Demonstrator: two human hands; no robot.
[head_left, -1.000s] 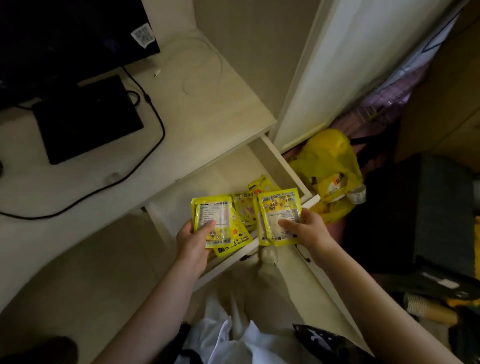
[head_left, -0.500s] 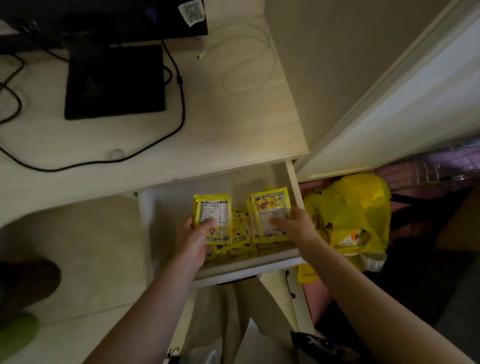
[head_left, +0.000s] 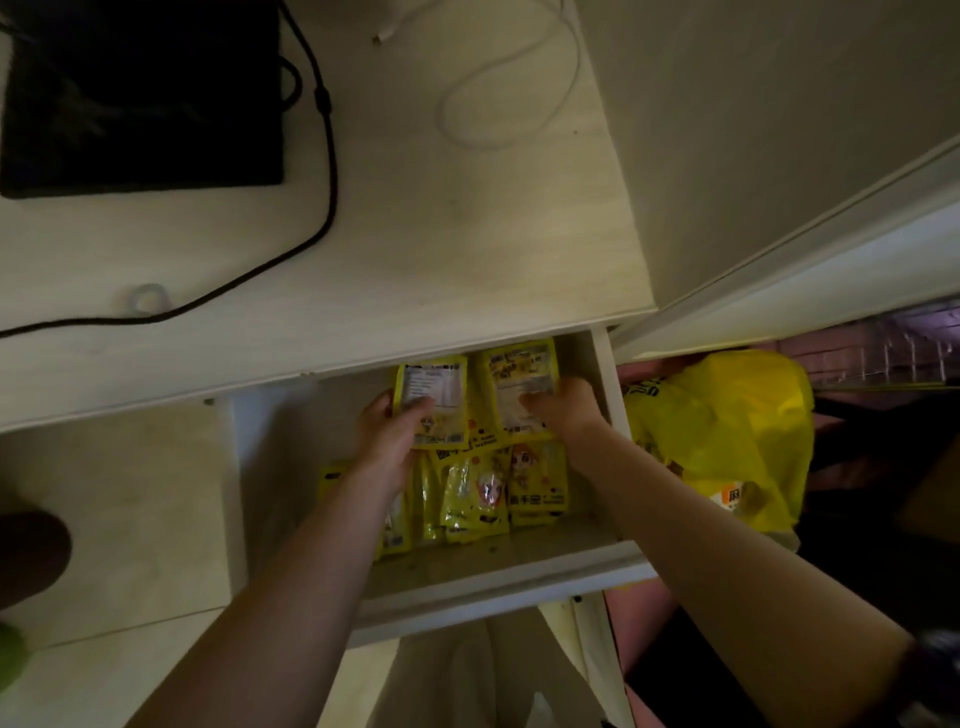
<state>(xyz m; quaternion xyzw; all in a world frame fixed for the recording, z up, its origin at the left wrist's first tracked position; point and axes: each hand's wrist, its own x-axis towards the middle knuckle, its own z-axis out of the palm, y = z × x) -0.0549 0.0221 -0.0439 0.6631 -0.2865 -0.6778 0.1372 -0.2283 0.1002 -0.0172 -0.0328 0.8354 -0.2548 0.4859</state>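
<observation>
- Now you have carried both packets from above the drawer's (head_left: 493, 587) front rail to its back edge, half under the tabletop's (head_left: 415, 234) front edge; stowing looks nearly done.
- Your left hand (head_left: 387, 441) pinches the left packet (head_left: 434, 400), thumb across its face.
- Your right hand (head_left: 563, 410) grips the right packet (head_left: 522, 382), fingers curled over its lower part.
- Both forearms stretch over the loose packets (head_left: 478, 493) by the front rail.

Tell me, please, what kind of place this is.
Probably a bedroom or study at home: a pale wooden desk with a black stand and black cable, its open drawer holding yellow packets, and a yellow plastic bag on the floor beside it.
</observation>
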